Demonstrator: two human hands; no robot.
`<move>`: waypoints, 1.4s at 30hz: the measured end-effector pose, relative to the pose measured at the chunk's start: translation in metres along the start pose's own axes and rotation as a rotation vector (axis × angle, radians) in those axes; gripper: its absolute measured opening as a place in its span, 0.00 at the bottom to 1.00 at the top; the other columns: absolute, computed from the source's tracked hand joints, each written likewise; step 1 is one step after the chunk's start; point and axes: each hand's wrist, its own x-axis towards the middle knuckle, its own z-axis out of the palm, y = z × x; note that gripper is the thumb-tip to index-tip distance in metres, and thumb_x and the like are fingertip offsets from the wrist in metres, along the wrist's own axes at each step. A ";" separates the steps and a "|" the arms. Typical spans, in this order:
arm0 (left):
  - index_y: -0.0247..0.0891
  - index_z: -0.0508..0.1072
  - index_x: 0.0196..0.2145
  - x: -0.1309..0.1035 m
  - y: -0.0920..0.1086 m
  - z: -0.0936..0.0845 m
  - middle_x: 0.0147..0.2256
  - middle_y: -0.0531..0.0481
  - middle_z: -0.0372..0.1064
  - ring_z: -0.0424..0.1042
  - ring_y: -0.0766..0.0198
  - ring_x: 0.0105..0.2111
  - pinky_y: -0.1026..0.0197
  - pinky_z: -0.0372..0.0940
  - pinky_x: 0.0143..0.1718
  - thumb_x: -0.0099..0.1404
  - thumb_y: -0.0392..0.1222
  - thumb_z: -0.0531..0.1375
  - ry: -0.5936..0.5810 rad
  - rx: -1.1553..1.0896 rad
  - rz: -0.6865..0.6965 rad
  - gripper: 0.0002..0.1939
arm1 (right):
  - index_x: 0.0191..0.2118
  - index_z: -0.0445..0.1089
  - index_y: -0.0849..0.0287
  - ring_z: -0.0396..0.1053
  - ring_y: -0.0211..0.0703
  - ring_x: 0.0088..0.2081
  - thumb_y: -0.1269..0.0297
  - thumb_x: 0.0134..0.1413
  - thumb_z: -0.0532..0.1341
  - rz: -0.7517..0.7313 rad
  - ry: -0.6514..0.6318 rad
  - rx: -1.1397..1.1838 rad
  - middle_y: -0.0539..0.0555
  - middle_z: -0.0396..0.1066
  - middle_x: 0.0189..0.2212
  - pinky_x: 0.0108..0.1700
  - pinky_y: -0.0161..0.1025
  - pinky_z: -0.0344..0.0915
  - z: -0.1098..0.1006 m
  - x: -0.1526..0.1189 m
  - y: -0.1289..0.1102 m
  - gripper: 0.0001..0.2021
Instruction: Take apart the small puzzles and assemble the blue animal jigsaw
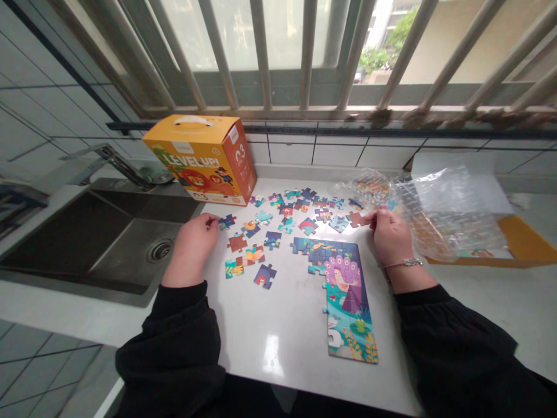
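My left hand (198, 239) is closed at the left edge of the loose pieces, its fingertips at a dark blue puzzle piece (227, 222). On the other side, my right hand (388, 231) pinches the edge of a reddish-brown piece (355, 219). Several loose pieces lie between my hands, among them a brown one (237, 242) and a blue one with a red shape (265, 276). The joined puzzle section (350, 296), with a purple peacock figure, lies flat on the white counter (278, 331), nearer my right forearm.
An orange box (204, 159) stands at the back left, beside a dark sink (130, 232) with a faucet (124, 165). Clear plastic wrap (435, 215) and an open orange-and-white box (526, 244) lie at the right. Window bars rise behind.
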 end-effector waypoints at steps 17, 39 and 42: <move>0.42 0.82 0.44 -0.006 -0.007 0.017 0.43 0.45 0.73 0.76 0.51 0.42 0.53 0.73 0.48 0.56 0.51 0.76 -0.329 -0.046 0.340 0.20 | 0.30 0.76 0.54 0.71 0.48 0.28 0.34 0.73 0.51 0.008 -0.012 -0.004 0.53 0.73 0.24 0.37 0.47 0.66 -0.001 0.000 -0.002 0.33; 0.35 0.80 0.60 0.000 0.000 0.035 0.67 0.33 0.74 0.72 0.41 0.67 0.41 0.64 0.73 0.76 0.47 0.56 -0.057 -0.027 0.467 0.23 | 0.29 0.77 0.55 0.68 0.46 0.27 0.38 0.73 0.53 -0.013 -0.038 0.062 0.53 0.73 0.24 0.35 0.43 0.63 0.001 0.001 0.002 0.31; 0.33 0.79 0.60 0.000 -0.001 0.043 0.66 0.30 0.74 0.72 0.38 0.67 0.38 0.64 0.72 0.76 0.47 0.55 -0.107 0.057 0.488 0.23 | 0.28 0.76 0.54 0.68 0.45 0.26 0.36 0.72 0.53 -0.006 -0.037 0.065 0.52 0.71 0.23 0.35 0.44 0.63 0.001 0.002 0.000 0.31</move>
